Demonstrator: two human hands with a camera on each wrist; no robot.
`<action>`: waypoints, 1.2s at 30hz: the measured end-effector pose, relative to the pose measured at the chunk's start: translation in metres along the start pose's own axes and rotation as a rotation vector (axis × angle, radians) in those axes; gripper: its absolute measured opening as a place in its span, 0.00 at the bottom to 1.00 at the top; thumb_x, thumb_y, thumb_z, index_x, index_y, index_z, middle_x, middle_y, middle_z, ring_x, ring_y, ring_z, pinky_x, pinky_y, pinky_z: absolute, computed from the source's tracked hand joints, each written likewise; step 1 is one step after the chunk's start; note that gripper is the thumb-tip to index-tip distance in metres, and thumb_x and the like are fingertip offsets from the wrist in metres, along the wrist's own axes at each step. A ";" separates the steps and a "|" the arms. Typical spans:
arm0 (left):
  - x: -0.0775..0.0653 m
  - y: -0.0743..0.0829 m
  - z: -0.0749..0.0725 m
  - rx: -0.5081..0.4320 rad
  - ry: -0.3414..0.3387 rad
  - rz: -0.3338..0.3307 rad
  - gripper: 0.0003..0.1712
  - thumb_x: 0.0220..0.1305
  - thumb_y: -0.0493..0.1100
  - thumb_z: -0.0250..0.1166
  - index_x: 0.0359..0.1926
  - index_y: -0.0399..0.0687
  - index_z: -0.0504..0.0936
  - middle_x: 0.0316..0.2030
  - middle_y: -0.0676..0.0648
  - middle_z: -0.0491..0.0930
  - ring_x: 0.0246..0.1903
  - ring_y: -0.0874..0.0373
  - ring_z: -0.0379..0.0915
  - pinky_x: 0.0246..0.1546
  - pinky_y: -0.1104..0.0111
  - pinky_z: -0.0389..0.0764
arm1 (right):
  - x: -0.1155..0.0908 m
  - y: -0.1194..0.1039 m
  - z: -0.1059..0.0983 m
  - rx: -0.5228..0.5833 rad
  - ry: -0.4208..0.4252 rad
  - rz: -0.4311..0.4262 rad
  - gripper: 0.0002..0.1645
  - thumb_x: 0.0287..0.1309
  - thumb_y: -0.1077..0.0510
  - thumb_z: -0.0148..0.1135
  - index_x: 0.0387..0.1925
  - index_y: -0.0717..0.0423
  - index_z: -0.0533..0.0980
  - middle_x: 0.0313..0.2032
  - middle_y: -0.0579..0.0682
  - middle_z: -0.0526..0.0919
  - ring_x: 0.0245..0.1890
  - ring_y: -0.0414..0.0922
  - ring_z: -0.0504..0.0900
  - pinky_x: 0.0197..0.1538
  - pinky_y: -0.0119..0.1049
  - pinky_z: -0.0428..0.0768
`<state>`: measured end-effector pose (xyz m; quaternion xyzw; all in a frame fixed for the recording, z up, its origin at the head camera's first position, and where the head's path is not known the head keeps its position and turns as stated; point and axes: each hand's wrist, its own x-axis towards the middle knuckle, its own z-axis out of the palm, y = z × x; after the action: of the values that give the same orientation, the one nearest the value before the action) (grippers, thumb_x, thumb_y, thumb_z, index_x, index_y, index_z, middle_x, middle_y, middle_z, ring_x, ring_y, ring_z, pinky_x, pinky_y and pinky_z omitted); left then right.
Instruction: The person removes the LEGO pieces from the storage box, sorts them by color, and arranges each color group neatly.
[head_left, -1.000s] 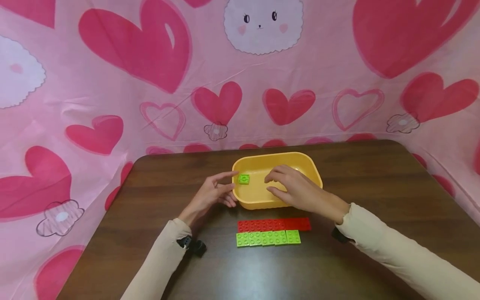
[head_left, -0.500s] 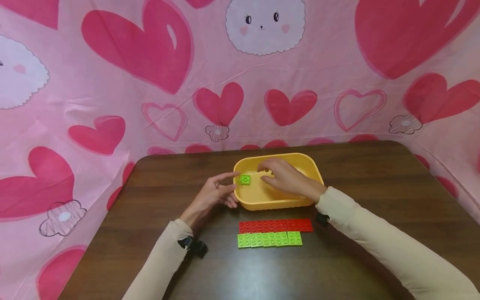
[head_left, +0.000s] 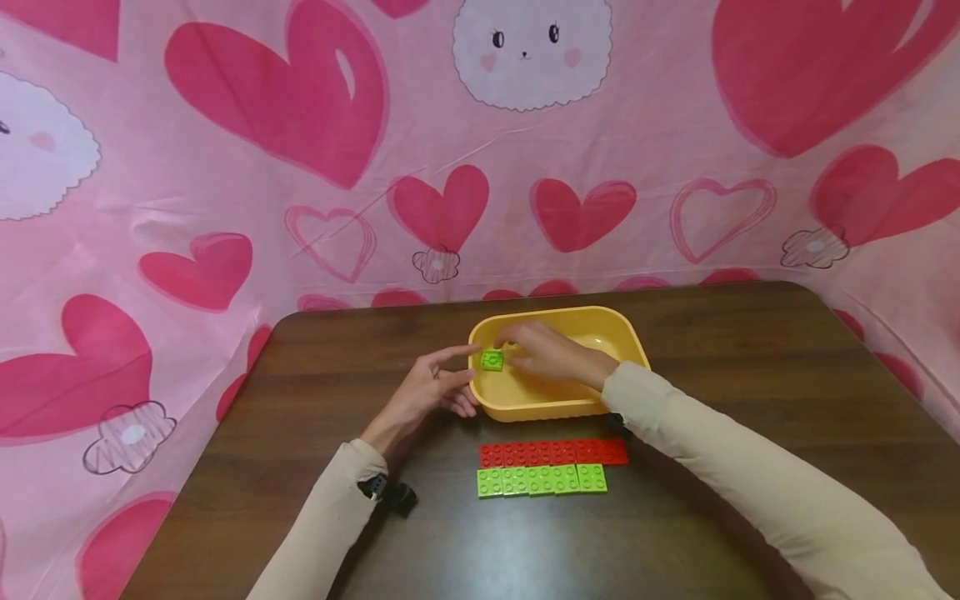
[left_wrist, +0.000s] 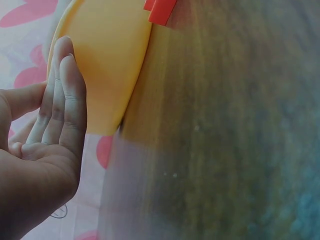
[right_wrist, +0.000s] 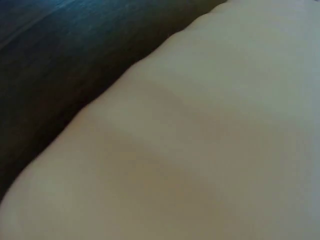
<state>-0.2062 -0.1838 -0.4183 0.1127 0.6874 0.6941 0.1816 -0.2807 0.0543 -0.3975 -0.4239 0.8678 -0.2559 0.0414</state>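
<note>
In the head view a yellow plastic bin [head_left: 551,408] stands on the table with one small green building brick [head_left: 492,359] inside, at its left end. My left hand [head_left: 431,387] is at the bin's left wall, index fingertip and thumb right at the rim. The left wrist view shows that hand [left_wrist: 55,115] with straight fingers along the yellow bin wall [left_wrist: 110,55]. My right hand [head_left: 551,354] reaches down into the bin from the right, fingers bent and parted, fingertips just beside the green brick. Nothing shows between them.
In front of the bin lie a row of red bricks [head_left: 551,452] and a row of green bricks [head_left: 540,481], side by side on the dark wood table [head_left: 360,358]. A pink heart-patterned cloth [head_left: 337,150] hangs behind. My sleeve [right_wrist: 190,150] fills most of the right wrist view.
My right hand has moved left inside the bin, from its middle to beside the green brick. My left hand stays at the rim; the rows of bricks are unchanged.
</note>
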 end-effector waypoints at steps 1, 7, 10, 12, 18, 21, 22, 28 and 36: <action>0.000 0.000 0.000 0.000 -0.001 0.000 0.30 0.72 0.39 0.61 0.72 0.42 0.66 0.25 0.41 0.85 0.22 0.51 0.84 0.27 0.62 0.85 | 0.001 0.000 0.002 -0.001 -0.008 -0.011 0.18 0.60 0.66 0.64 0.53 0.63 0.80 0.50 0.54 0.84 0.53 0.51 0.80 0.61 0.47 0.75; 0.000 0.002 0.002 0.008 -0.003 0.000 0.28 0.72 0.40 0.60 0.70 0.45 0.69 0.26 0.41 0.85 0.22 0.51 0.84 0.28 0.62 0.85 | 0.003 -0.006 0.008 -0.040 -0.046 -0.056 0.20 0.58 0.68 0.64 0.54 0.65 0.80 0.50 0.56 0.83 0.52 0.51 0.79 0.61 0.47 0.75; 0.000 0.003 0.002 0.008 0.000 -0.001 0.27 0.72 0.39 0.60 0.70 0.47 0.70 0.25 0.41 0.85 0.22 0.51 0.84 0.27 0.62 0.85 | 0.005 -0.008 0.010 -0.066 -0.055 -0.068 0.18 0.57 0.68 0.66 0.51 0.64 0.81 0.47 0.54 0.84 0.48 0.49 0.79 0.58 0.45 0.77; 0.000 0.004 0.002 0.010 0.005 -0.001 0.26 0.72 0.39 0.61 0.69 0.47 0.71 0.25 0.41 0.85 0.22 0.51 0.84 0.27 0.62 0.85 | 0.006 -0.009 0.011 -0.078 -0.053 -0.072 0.16 0.56 0.67 0.67 0.48 0.63 0.82 0.43 0.53 0.84 0.44 0.48 0.78 0.55 0.43 0.77; 0.000 0.003 0.002 0.009 0.005 0.005 0.27 0.72 0.39 0.60 0.69 0.47 0.70 0.25 0.41 0.85 0.22 0.51 0.84 0.27 0.61 0.85 | 0.010 -0.010 0.014 -0.094 -0.047 -0.083 0.08 0.53 0.68 0.70 0.37 0.59 0.83 0.30 0.48 0.80 0.32 0.44 0.73 0.39 0.37 0.74; 0.000 0.002 0.002 0.008 0.005 0.004 0.27 0.72 0.39 0.61 0.69 0.48 0.70 0.25 0.41 0.85 0.22 0.51 0.84 0.27 0.61 0.85 | 0.011 -0.010 0.016 -0.096 -0.048 -0.088 0.05 0.53 0.67 0.71 0.33 0.58 0.83 0.25 0.46 0.78 0.28 0.42 0.71 0.34 0.34 0.71; 0.000 0.002 0.002 0.010 0.007 0.003 0.26 0.72 0.39 0.61 0.69 0.48 0.71 0.25 0.41 0.85 0.22 0.51 0.84 0.27 0.61 0.85 | 0.012 -0.010 0.016 -0.095 -0.051 -0.085 0.05 0.53 0.66 0.71 0.33 0.57 0.83 0.25 0.45 0.77 0.27 0.41 0.70 0.33 0.33 0.70; -0.001 0.002 0.001 0.014 0.014 -0.004 0.26 0.72 0.39 0.61 0.69 0.49 0.71 0.26 0.40 0.85 0.22 0.51 0.84 0.28 0.61 0.85 | 0.012 -0.009 0.017 -0.077 -0.058 -0.052 0.04 0.54 0.66 0.70 0.31 0.57 0.82 0.24 0.45 0.75 0.25 0.40 0.70 0.30 0.31 0.69; -0.001 0.002 0.002 -0.009 0.003 0.012 0.29 0.72 0.38 0.61 0.71 0.42 0.68 0.24 0.41 0.85 0.22 0.51 0.84 0.27 0.62 0.85 | 0.002 -0.013 0.006 -0.025 -0.083 0.068 0.28 0.58 0.61 0.69 0.61 0.51 0.76 0.51 0.48 0.82 0.48 0.43 0.78 0.58 0.42 0.77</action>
<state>-0.2047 -0.1828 -0.4163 0.1152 0.6838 0.6984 0.1770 -0.2715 0.0436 -0.3961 -0.4050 0.8824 -0.2256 0.0807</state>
